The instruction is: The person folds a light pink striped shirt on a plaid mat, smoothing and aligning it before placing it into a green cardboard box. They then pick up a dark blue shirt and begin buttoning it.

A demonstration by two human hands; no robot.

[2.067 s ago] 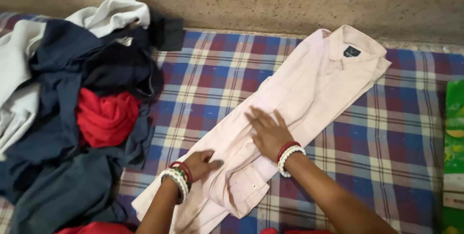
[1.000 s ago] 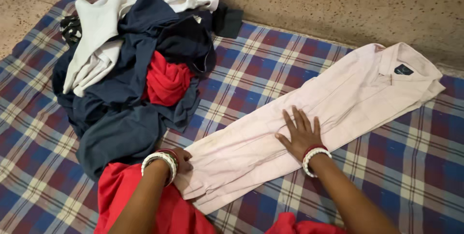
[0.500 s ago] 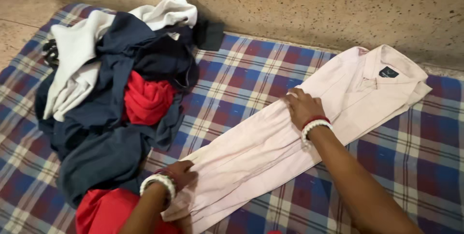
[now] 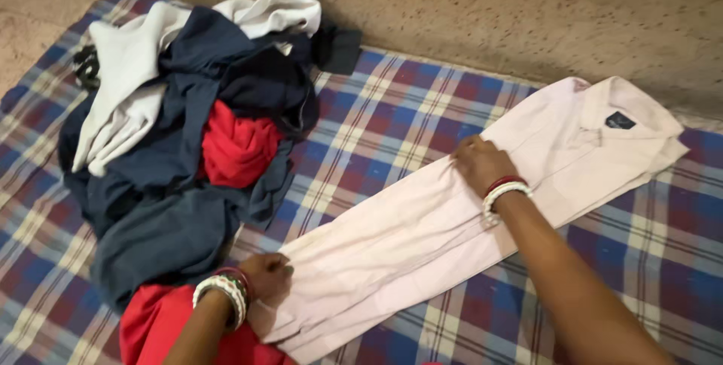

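A pale pink shirt lies folded into a long narrow strip on a checked blue, red and white mat. Its collar points to the upper right. My left hand rests at the shirt's bottom hem, fingers curled on the cloth. My right hand sits at the far long edge of the shirt near its middle, fingers bent over that edge. Both wrists carry red and white bangles.
A heap of navy, white and red clothes covers the mat's left part, close to my left hand. Red cloth lies at the bottom left. A speckled stone floor borders the mat's far side.
My right hand has slid from lying flat on the shirt's middle up to its far edge, and its fingers have curled. My left hand stays at the hem.
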